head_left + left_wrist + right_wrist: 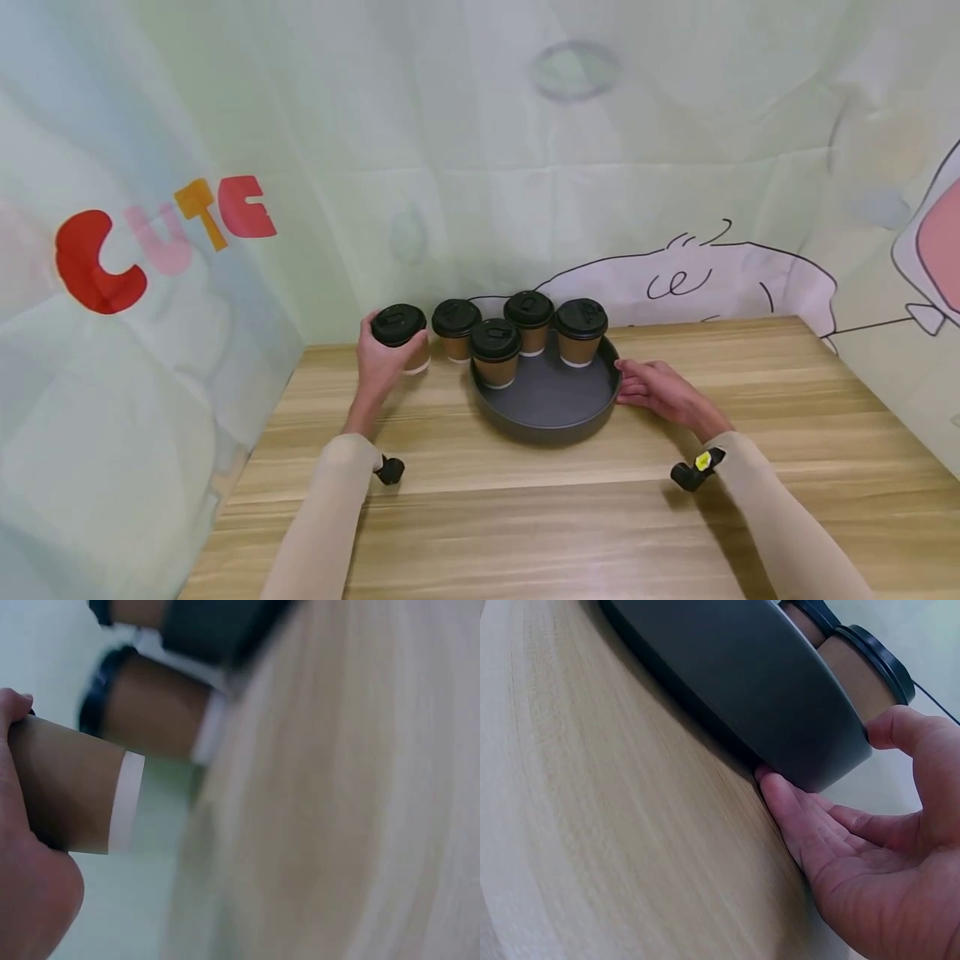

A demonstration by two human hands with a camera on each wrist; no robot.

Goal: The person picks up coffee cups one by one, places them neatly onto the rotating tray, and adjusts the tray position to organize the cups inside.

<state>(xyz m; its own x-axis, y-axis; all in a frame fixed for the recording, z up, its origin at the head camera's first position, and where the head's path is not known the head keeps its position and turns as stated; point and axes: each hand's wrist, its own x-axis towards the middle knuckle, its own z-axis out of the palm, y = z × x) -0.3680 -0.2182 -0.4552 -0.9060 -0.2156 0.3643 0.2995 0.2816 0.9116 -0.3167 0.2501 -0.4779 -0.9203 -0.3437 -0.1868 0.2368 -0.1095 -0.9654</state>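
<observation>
My left hand (381, 358) grips a brown paper cup with a black lid (400, 325). In the left wrist view, the white base of this cup (67, 784) hangs apart from the tabletop. My right hand (660, 392) holds the right side of a round dark grey tray (551, 433). Seen from the right wrist, the thumb (900, 729) is at the tray's rim and the fingertips are at its lower edge. Three lidded cups are in the tray: a front-left one (496, 354), a back one (529, 321) and a right one (581, 332).
Another lidded cup (456, 331) stands on the wooden table (525, 533), between the tray and the cup in my left hand. Behind the table's back edge hangs a printed cloth (465, 208), with more cloth at both sides.
</observation>
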